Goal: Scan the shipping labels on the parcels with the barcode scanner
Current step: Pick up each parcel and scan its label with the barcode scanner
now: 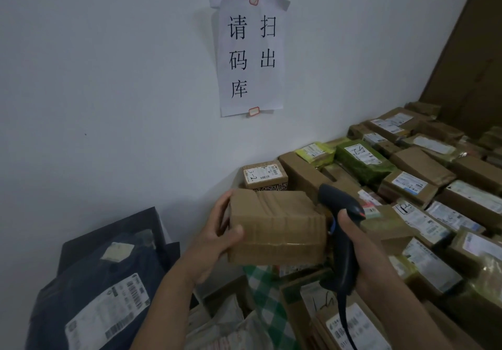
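Most of the job looks to be ahead: parcels (pixel 407 184) lie heaped along the wall, labels up, and I can't tell which are scanned. The left hand (pixel 214 243) holds a brown box (pixel 274 227) up, fingers (pixel 224 200) curled round its end; no label shows on the sides I see. The right hand (pixel 361 254) grips the scanner (pixel 339 230) just beside it, fingers wrapped round the handle.

Bare left hand (pixel 212 247), bare right hand (pixel 365 256) (forearms bare too)
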{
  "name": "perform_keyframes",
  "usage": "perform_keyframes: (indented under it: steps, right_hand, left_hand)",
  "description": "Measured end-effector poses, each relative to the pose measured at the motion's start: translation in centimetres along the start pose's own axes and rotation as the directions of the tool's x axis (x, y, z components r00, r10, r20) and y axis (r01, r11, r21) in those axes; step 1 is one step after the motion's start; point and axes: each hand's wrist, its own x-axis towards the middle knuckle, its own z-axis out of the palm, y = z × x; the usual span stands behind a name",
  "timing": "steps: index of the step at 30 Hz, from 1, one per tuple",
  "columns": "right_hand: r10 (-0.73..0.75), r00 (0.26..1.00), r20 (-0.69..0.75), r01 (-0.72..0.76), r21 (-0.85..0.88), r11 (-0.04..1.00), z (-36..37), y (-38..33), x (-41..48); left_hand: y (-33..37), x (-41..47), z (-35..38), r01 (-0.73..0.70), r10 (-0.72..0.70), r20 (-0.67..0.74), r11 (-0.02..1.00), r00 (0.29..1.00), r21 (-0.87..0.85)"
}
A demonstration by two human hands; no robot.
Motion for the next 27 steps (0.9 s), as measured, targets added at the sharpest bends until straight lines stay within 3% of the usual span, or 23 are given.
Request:
perform_keyframes:
  steps: [2,4,9,14,19,23,27]
  right_hand:
    - [0.003,1.0,0.0,-0.003,-0.015,1.0,0.6,0.2,0.5]
    - [-0.005,1.0,-0.026,0.003,-0.049,0.999,1.1,0.5,1.1]
    - [-0.016,0.998,-0.066,0.009,-0.099,0.995,1.5,0.3,2.1]
    - [-0.103,0.986,-0.128,0.065,-0.273,0.96,1.7,-0.1,3.3]
    - [-0.123,0.976,-0.182,0.036,-0.421,0.906,2.1,-0.5,4.7]
    - [-0.138,0.973,-0.186,0.03,-0.489,0.872,1.9,-1.3,5.0]
    - [-0.115,0.972,-0.206,0.009,-0.455,0.89,1.4,-2.1,5.1]
  left_hand:
    - [0.0,1.0,0.4,0.023,-0.039,-0.184,0.995,0.982,-0.092]
    - [-0.4,2.0,0.4,0.067,-0.094,-0.261,0.991,0.961,-0.112]
    - [-1.0,3.1,-0.2,0.163,-0.172,-0.178,0.985,0.969,-0.063]
    - [-1.6,5.1,-0.8,0.233,-0.243,-0.089,0.966,0.966,-0.112]
    - [-3.1,7.8,-1.0,0.134,-0.181,-0.211,0.967,0.96,-0.219]
    - [-5.5,10.6,-0.7,0.105,-0.187,-0.41,0.971,0.893,-0.215]
    - [-7.9,13.8,-0.1,0.176,-0.232,-0.4,0.969,0.887,-0.172]
